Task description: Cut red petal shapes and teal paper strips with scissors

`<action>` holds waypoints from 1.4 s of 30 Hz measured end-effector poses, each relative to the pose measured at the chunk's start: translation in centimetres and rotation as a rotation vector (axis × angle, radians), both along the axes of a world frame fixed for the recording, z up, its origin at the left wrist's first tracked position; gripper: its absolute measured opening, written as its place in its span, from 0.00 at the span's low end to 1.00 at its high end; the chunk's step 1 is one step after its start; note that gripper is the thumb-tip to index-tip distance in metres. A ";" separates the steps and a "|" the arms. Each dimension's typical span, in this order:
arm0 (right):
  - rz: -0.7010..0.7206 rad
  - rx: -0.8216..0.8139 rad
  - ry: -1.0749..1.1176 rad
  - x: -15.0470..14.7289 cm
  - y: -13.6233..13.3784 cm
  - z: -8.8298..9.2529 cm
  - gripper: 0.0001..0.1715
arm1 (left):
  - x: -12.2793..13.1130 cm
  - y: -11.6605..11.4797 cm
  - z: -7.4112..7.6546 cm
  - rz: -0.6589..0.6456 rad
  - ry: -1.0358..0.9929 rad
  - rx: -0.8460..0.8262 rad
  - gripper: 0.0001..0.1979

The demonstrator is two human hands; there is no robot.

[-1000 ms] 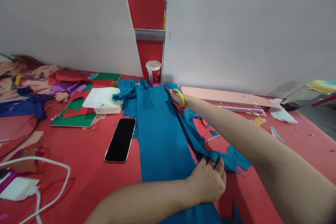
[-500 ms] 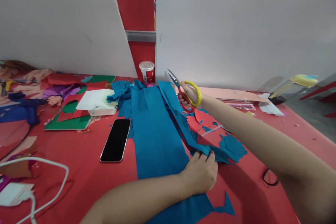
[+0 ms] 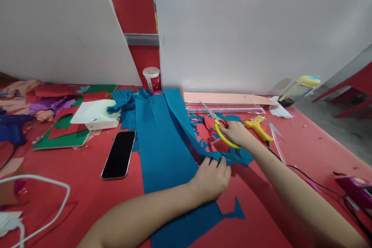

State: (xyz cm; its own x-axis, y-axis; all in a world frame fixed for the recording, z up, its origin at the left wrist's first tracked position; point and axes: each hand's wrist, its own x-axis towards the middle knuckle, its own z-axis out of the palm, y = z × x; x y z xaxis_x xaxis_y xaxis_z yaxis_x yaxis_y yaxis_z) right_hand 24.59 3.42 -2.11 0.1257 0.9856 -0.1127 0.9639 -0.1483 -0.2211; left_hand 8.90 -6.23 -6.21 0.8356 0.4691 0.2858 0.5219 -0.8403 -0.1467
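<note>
L hand [image 3: 213, 180] clutches blue strip [image 3: 186, 128] along R edge of wide blue sheet [image 3: 158, 139], mid-table [image 3: 87, 190]; R hand [image 3: 236, 131] grips scissors [image 3: 214, 115], blades near red scraps [image 3: 204, 130]. Risk: strip prob. tears if L tugs; tips may snag scraps if lowered.

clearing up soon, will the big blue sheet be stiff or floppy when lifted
The blue sheet is probably floppy: the matching strip bends and bunches at the left hand. It likely feels light for its size, as its edges look thin, and may crease easily, given its faint folds.
</note>
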 end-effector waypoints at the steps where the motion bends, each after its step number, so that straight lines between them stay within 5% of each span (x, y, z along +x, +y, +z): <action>1: 0.009 -0.005 -0.019 0.2 -0.4 -0.6 0.14 | 0.0 0.0 0.7 0.015 -0.008 -0.025 0.15; 11: 0.013 -0.017 -0.110 0.5 -3.2 -3.2 0.21 | -4.6 0.0 9.7 0.033 0.084 -0.458 0.12; 15: -0.005 -0.015 -0.126 0.4 -3.3 -3.8 0.23 | -6.6 0.5 11.5 -0.043 0.300 -0.713 0.11; 20: -0.041 -0.010 -0.133 0.2 -3.6 -4.1 0.25 | -7.8 2.1 12.2 -0.041 0.335 -0.805 0.11; 24: -0.044 -0.005 -0.131 -0.1 -3.9 -3.9 0.26 | -9.4 4.7 11.9 0.140 0.243 -0.841 0.12; 26: -0.043 0.006 -0.151 -0.3 -4.1 -3.7 0.25 | -10.7 6.6 11.0 0.358 0.171 -0.823 0.12; 28: -0.040 0.020 -0.191 -0.5 -4.2 -3.5 0.25 | -12.2 8.6 9.7 0.717 0.100 -0.727 0.11; 32: -0.042 0.052 -0.279 -1.0 -4.5 -3.4 0.25 | -14.7 12.0 6.6 1.000 0.006 -0.591 0.19; 37: -0.028 0.097 -0.345 -1.3 -4.6 -3.8 0.26 | -16.3 13.9 3.7 1.118 -0.135 -0.518 0.25; 42: -0.014 0.134 -0.371 -1.3 -4.7 -4.2 0.25 | -17.1 14.5 2.6 1.090 -0.258 -0.440 0.26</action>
State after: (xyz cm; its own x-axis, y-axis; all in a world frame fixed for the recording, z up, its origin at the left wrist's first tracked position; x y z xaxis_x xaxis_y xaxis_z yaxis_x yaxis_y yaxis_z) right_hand 23.27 -1.26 -6.35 0.1468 0.9865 0.0726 0.9801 -0.1550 0.1237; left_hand -8.21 8.28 -3.64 -0.1191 0.9926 0.0241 0.9607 0.1091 0.2554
